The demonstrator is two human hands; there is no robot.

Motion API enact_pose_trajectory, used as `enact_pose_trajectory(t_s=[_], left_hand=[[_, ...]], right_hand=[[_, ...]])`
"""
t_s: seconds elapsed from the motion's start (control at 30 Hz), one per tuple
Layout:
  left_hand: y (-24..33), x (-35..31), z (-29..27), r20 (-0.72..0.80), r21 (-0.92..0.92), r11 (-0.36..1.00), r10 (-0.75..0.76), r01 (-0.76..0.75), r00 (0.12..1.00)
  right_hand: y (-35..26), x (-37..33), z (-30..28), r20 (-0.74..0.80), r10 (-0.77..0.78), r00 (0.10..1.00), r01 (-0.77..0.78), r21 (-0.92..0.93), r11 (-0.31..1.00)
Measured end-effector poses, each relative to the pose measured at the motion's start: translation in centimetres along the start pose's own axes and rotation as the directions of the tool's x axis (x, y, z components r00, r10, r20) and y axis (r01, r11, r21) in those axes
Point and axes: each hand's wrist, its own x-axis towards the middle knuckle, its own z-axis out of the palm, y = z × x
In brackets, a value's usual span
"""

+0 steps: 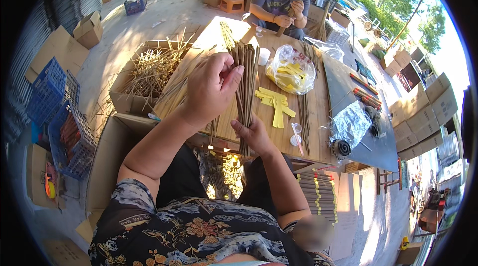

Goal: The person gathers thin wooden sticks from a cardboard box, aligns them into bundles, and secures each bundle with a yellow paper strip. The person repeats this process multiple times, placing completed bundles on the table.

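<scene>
A bundle of brown incense sticks (245,82) stands upright over the near edge of the wooden table. Around its lower part my right hand (255,134) is closed, the thumb lying across the front. My left hand (211,84) is curled against the upper left side of the bundle, thumb touching the sticks' edge; whatever its fingers pinch is hidden behind the hand. Just right of the bundle, yellow paper strips (277,104) lie crossed in a loose pile. A clear plastic bag (291,69) with more yellow strips sits beyond them.
A cardboard box (130,102) of loose thin sticks stands left of the table (321,139). Small white lids (296,140) lie near its front edge. Clear plastic wrap (351,124) covers part of the grey board (371,146). Across the table a person (284,7) handles something brown.
</scene>
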Motion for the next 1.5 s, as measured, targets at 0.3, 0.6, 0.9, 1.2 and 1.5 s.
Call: enact_pose_trajectory(t_s=[0.3,0.6,0.9,1.2,1.5], left_hand=[[-1.6,6.1,-7.4,-0.042,-0.292,0.915,-0.303,0.278,0.952],[-11.1,9.9,-23.3,-0.539,-0.451,0.892,-0.264,-0.01,0.8],[-23.0,4.2,-20.4,-0.56,-0.268,0.938,-0.336,0.218,0.757],[-8.3,0.5,-6.0,0.091,0.219,0.975,-0.004,-0.016,0.996],[-1.7,1.5,-2.8,0.198,0.298,0.911,0.234,-0.285,0.952]], right_hand=[[0.0,0.1,-0.7,-0.022,0.044,0.999,-0.044,-0.009,0.999],[1.8,0.5,-1.4,0.015,0.145,0.989,-0.145,0.155,0.977],[1.4,0.5,-1.1,0.126,0.148,0.981,-0.181,0.313,0.933],[1.0,0.0,-0.3,0.121,0.163,0.979,-0.184,0.184,0.966],[-0.4,-1.3,0.5,0.136,0.126,0.983,-0.146,0.148,0.978]])
